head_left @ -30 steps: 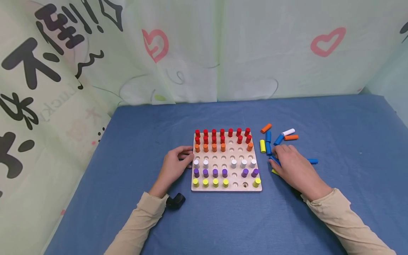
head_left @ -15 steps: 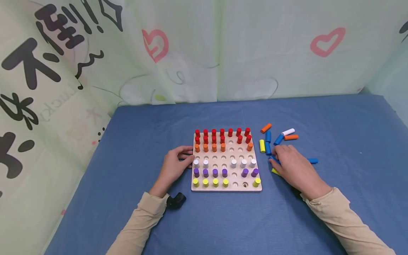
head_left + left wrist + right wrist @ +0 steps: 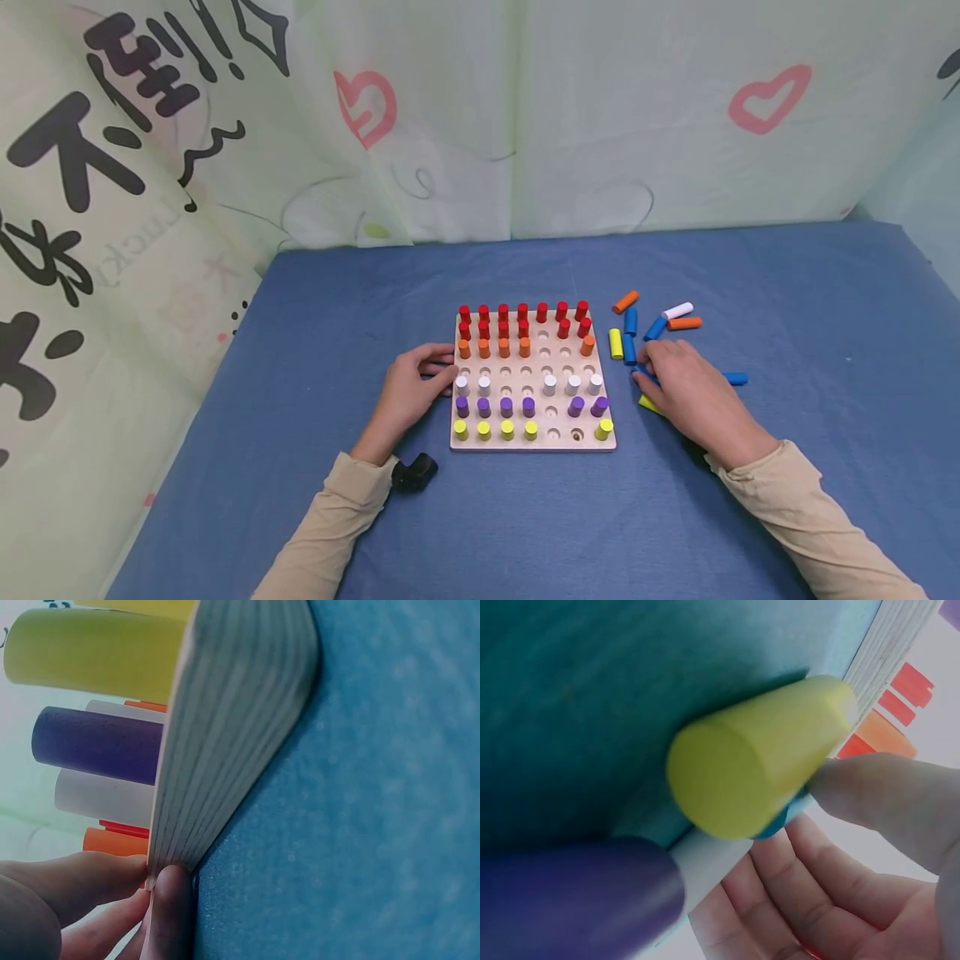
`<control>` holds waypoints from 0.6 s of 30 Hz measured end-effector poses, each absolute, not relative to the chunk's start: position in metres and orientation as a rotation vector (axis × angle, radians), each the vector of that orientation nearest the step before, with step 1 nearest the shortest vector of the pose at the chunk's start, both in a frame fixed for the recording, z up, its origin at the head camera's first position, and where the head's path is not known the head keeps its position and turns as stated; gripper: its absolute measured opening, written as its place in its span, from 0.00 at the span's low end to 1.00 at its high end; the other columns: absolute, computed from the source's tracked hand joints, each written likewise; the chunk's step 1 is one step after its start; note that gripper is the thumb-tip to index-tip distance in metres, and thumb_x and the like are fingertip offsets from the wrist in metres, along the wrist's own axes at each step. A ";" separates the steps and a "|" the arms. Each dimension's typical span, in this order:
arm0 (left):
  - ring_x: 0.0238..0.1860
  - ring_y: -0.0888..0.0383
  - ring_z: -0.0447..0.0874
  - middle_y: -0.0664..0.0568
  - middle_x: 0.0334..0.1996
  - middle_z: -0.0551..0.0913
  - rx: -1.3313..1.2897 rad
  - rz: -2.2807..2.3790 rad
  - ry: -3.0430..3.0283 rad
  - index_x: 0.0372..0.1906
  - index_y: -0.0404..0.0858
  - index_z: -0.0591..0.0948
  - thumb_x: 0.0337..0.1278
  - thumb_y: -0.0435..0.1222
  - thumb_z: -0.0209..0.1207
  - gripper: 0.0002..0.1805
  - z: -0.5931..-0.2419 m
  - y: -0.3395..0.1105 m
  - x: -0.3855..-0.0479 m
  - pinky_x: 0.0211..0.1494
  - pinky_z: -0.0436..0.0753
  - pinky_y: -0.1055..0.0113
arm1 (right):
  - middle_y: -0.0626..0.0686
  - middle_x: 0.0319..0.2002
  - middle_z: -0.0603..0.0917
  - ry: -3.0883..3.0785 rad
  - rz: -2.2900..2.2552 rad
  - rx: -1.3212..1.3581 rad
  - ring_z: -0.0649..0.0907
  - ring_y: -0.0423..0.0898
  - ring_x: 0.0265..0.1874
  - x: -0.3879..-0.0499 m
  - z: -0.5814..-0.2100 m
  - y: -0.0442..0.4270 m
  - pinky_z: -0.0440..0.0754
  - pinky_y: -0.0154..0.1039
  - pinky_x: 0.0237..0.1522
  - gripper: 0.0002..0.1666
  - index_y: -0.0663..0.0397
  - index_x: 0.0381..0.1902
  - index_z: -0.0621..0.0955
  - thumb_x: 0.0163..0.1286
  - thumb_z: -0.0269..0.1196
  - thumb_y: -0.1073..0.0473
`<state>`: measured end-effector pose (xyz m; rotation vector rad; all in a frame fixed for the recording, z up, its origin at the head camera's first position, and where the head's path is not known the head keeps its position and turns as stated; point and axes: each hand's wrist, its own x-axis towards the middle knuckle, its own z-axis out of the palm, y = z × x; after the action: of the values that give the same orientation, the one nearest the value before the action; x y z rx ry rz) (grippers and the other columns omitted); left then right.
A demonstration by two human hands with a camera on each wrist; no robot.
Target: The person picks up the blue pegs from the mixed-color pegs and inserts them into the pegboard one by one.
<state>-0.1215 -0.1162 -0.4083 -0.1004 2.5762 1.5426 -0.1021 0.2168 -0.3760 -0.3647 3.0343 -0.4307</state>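
Note:
A wooden pegboard [image 3: 534, 444] stands on the blue cloth, holding rows of red, orange, white, purple and yellow pegs. At its left side, the left hand [image 3: 411, 392] grips the edge; the left wrist view shows fingers [image 3: 97, 883] on both faces of the board [image 3: 225, 712]. Right of the board, the right hand [image 3: 693, 396] has thumb and forefinger around a blue peg [image 3: 643, 374], mostly covered by the hand. Beneath the hand lies a yellow peg [image 3: 649, 404], large in the right wrist view [image 3: 735, 769], beside the thumb [image 3: 892, 795].
Loose blue, yellow, orange and white pegs lie above the right hand, among them an orange peg [image 3: 626, 302] and a white peg [image 3: 678, 310]. Another blue peg [image 3: 736, 378] is to its right. A black object [image 3: 415, 473] sits at the left cuff. A printed curtain [image 3: 450, 167] hangs behind.
The loose blue and yellow pegs nearest the board have shifted slightly left. The right hand has barely moved, and the left hand keeps its place at the board.

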 end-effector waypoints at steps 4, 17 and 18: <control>0.41 0.54 0.84 0.44 0.47 0.83 -0.097 1.542 2.580 0.60 0.36 0.80 0.62 0.33 0.64 0.21 -0.408 -0.116 -0.121 0.39 0.88 0.67 | 0.56 0.30 0.78 3.040 -0.434 -0.358 0.76 0.55 0.37 -0.102 -0.375 0.216 0.80 0.50 0.38 0.14 0.67 0.42 0.78 0.64 0.69 0.63; 0.41 0.53 0.85 0.43 0.47 0.84 -0.065 1.570 2.578 0.59 0.34 0.80 0.62 0.32 0.64 0.20 -0.409 -0.117 -0.122 0.38 0.88 0.68 | 0.60 0.36 0.81 3.107 -0.403 -0.439 0.76 0.55 0.38 -0.099 -0.371 0.215 0.81 0.51 0.40 0.16 0.69 0.47 0.83 0.64 0.69 0.63; 0.41 0.53 0.85 0.43 0.47 0.84 -0.065 1.571 2.578 0.59 0.34 0.80 0.62 0.31 0.64 0.20 -0.409 -0.117 -0.122 0.38 0.88 0.68 | 0.60 0.36 0.81 3.109 -0.404 -0.440 0.76 0.54 0.37 -0.099 -0.371 0.215 0.81 0.51 0.39 0.16 0.69 0.47 0.83 0.64 0.69 0.63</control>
<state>-0.1219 -0.1171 -0.4087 -0.0648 2.5777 1.5712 -0.0986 0.2153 -0.3708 -0.4399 3.1087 -0.4038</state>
